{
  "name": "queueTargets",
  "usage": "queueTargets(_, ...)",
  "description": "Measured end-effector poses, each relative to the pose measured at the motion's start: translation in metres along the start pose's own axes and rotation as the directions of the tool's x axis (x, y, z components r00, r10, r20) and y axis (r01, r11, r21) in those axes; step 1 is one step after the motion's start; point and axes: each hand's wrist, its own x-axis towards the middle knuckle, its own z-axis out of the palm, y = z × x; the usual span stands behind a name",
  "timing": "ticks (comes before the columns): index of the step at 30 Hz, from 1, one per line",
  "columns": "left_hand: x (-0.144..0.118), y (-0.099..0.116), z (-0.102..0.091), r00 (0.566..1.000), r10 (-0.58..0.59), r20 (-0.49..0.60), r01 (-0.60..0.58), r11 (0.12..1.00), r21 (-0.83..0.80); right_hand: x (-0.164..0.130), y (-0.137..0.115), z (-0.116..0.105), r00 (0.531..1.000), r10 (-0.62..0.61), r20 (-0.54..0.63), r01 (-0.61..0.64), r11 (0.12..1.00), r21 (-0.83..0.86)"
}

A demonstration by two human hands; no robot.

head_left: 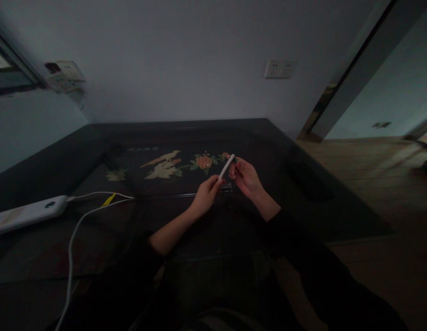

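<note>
Dimly lit, the room shows a dark, glossy counter (pixel 96 220) pushed into a corner of pale walls, its top inlaid with a painted panel of birds and orange flowers (pixel 180 165). On the far wall sits a white double socket plate (pixel 279 69); on the left wall another socket box (pixel 63 73) hangs below a window edge. At the counter's left edge lies a white power strip (pixel 29 214), with a white cable (pixel 75 230) running from it toward the near edge and a small yellow tag (pixel 109 200) on a second strand. To the right, wooden floor (pixel 382 184) stretches toward a doorway with a dark, slanted frame (pixel 354 78).

Both forearms reach forward over the counter from black sleeves, meeting just above the flower panel. The left hand (pixel 206 195) is curled, its fingertips pinching the lower end of a slim white stick (pixel 226 166). The right hand (pixel 246 177) faces it with fingers bent loosely, thumb and fingertips closed on the upper part of the same stick. That stick is held tilted, its upper end leaning away to the right, raised off the counter between the two hands. Just below the hands a small dark object (pixel 227 187) rests on the surface; what it is cannot be made out in the gloom.
</note>
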Motion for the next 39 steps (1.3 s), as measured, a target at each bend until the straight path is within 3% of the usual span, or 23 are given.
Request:
queueTargets(9,0.002,-0.002,-0.001,0.995,-0.089,0.038,0.095,0.977,-0.190,-0.001,-0.002,0.003,1.000,0.002,-0.005,-0.002,1.000,-0.012)
queueTargets(17,0.000,0.000,0.002,0.991,-0.118,0.059,0.130,0.956,-0.264,-0.002,-0.004,0.003,1.000,0.019,-0.012,-0.019,1.000,-0.001)
queueTargets(28,-0.006,0.009,0.003,0.997,0.011,0.078,-0.010,1.000,-0.020,0.000,0.001,0.000,0.999,0.029,-0.046,-0.029,0.999,-0.015)
queueTargets(39,0.005,-0.004,-0.006,0.999,-0.023,-0.044,0.021,0.999,-0.034,-0.003,-0.005,0.006,1.000,0.022,-0.005,-0.022,0.999,-0.039)
